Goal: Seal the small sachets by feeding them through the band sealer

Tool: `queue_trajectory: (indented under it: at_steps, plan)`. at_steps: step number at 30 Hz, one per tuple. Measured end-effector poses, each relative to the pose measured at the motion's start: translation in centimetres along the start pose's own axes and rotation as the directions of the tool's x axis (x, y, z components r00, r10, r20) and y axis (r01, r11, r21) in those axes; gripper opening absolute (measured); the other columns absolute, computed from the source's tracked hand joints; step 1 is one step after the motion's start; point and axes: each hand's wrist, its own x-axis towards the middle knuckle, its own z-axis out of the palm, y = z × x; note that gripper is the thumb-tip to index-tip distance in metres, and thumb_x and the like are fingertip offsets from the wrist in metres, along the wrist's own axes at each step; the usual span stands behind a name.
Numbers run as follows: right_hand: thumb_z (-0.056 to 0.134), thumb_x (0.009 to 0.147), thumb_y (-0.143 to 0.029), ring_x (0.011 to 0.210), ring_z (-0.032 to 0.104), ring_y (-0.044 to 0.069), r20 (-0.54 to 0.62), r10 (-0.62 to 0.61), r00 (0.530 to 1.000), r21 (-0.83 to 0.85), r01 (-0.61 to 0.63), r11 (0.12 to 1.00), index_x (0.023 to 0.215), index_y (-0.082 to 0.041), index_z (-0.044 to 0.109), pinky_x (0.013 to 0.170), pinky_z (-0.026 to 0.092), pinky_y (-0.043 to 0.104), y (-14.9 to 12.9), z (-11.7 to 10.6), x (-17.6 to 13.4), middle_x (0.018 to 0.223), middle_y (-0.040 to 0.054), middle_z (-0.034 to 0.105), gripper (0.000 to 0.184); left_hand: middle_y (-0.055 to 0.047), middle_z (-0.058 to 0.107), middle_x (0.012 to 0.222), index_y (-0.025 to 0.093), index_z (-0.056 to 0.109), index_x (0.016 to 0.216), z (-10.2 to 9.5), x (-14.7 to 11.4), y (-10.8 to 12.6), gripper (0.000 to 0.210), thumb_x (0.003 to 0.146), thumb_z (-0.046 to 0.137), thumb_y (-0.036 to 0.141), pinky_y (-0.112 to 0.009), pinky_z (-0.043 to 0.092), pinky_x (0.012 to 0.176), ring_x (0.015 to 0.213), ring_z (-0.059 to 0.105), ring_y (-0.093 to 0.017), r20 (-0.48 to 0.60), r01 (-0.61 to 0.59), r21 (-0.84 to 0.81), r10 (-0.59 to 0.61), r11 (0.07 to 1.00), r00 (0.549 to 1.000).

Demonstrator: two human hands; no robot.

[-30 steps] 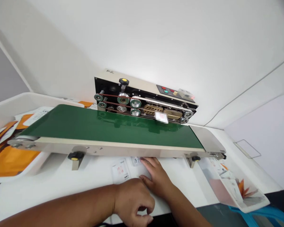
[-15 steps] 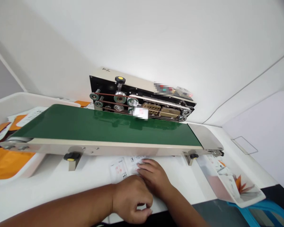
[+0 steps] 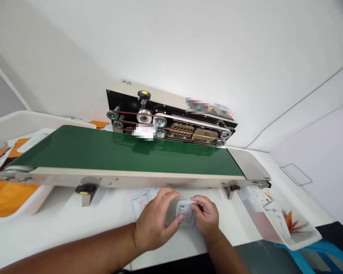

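My right hand [image 3: 207, 216] pinches a small white printed packet [image 3: 185, 209] by its right side, above the white tabletop. My left hand [image 3: 159, 217] is at the packet's left side, thumb and fingers apart. Its thumb tip is against or very near the packet's lower left edge; I cannot tell whether it touches. Beyond my left hand, more printed packets [image 3: 141, 202] lie on the table, partly hidden under the conveyor and by my hand. Another white packet [image 3: 145, 131], blurred out, is at the rollers of the band sealer [image 3: 171, 114].
The green conveyor belt [image 3: 125, 154] runs across in front of my hands, on feet with black knobs [image 3: 85, 189]. A white bin [image 3: 45, 118] with orange and white packets stands left. A translucent bin [image 3: 286, 232] holds packets at right, near a blue stool [image 3: 320, 253].
My right hand has drawn back from the packets on the table and now grips one. My left hand has uncurled beside it. The packet at the sealer has moved left.
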Motion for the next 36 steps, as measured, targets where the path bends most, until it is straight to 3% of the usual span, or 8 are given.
queue_trajectory:
  at_steps: [3,7,12,19,25,28,33,36]
  plan:
    - [0.068,0.090,-0.024,0.052,0.061,0.014,0.031,-0.001,1.000,0.040,-0.001,0.999,0.096,-0.021,0.073,0.050,0.049,0.024,0.3,0.2,0.0,0.069,0.0007,0.071,0.008,-0.005,0.067,0.098,0.022,0.053,0.132,0.1,0.6,-0.2,0.039,0.093,0.057,0.029,-0.032,0.054,0.078,0.085,0.066,-0.022,0.119,0.111,-0.019,-0.108,0.994,0.987]
    - [0.068,0.091,-0.027,0.052,0.062,0.015,0.092,0.022,0.996,0.060,-0.028,0.998,0.100,-0.022,0.075,0.051,0.050,0.024,0.1,0.1,0.3,0.069,0.0002,0.071,0.013,0.002,0.064,0.076,0.024,0.062,0.122,0.0,1.1,-0.1,0.028,0.095,0.054,0.030,-0.027,0.047,0.065,0.067,0.061,-0.018,0.236,0.166,-0.053,-0.150,0.985,0.960]
    - [0.066,0.093,-0.028,0.066,0.070,0.018,0.148,0.029,0.989,0.055,-0.038,0.998,0.104,-0.024,0.078,0.062,0.056,0.026,0.0,0.0,0.5,0.084,0.0030,0.078,0.016,0.005,0.057,0.068,0.024,0.064,0.115,0.2,1.0,-0.3,0.023,0.096,0.051,0.029,-0.025,0.040,0.061,0.061,0.054,-0.015,0.210,0.228,-0.129,-0.199,0.965,0.957]
    - [0.065,0.093,-0.030,0.057,0.064,0.015,0.140,0.119,0.983,0.092,-0.132,0.987,0.097,-0.021,0.078,0.053,0.051,0.023,0.1,0.2,0.4,0.074,0.0017,0.074,0.016,0.007,0.054,0.063,0.022,0.058,0.102,0.4,1.1,-0.6,0.011,0.094,0.056,0.031,-0.024,0.036,0.059,0.059,0.049,-0.014,0.208,0.332,-0.214,-0.290,0.919,0.934]
    - [0.066,0.093,-0.031,0.059,0.063,0.015,0.130,0.149,0.980,0.112,-0.164,0.980,0.097,-0.021,0.077,0.055,0.051,0.024,0.2,0.1,0.3,0.076,0.0027,0.073,0.017,0.007,0.057,0.063,0.022,0.053,0.095,0.3,1.1,-0.3,0.011,0.095,0.056,0.032,-0.024,0.036,0.058,0.059,0.049,-0.013,0.200,0.363,-0.257,-0.318,0.896,0.927]
    - [0.068,0.092,-0.030,0.063,0.064,0.016,0.139,0.150,0.979,0.132,-0.168,0.977,0.098,-0.020,0.077,0.058,0.053,0.024,0.4,0.1,0.2,0.077,0.0028,0.072,0.015,0.006,0.059,0.064,0.022,0.056,0.099,0.3,1.2,-0.3,0.012,0.094,0.056,0.033,-0.024,0.038,0.059,0.059,0.051,-0.014,0.172,0.377,-0.273,-0.341,0.885,0.924]
    - [0.069,0.091,-0.029,0.065,0.065,0.016,0.076,0.162,0.984,0.200,-0.174,0.964,0.112,-0.021,0.076,0.060,0.056,0.026,0.7,0.2,0.1,0.075,0.0017,0.069,0.023,0.001,0.067,0.076,0.022,0.064,0.125,0.5,1.6,-0.8,0.034,0.095,0.056,0.035,-0.025,0.046,0.062,0.065,0.058,-0.016,0.087,0.394,-0.349,-0.389,0.850,0.917]
    - [0.071,0.089,-0.028,0.067,0.067,0.017,0.024,0.154,0.988,0.165,-0.156,0.974,0.114,-0.022,0.078,0.062,0.057,0.027,0.6,0.2,0.1,0.079,0.0030,0.072,0.027,0.000,0.069,0.077,0.021,0.068,0.116,0.7,1.8,-1.0,0.028,0.094,0.057,0.034,-0.025,0.048,0.057,0.059,0.059,-0.015,0.127,0.423,-0.409,-0.409,0.808,0.904]
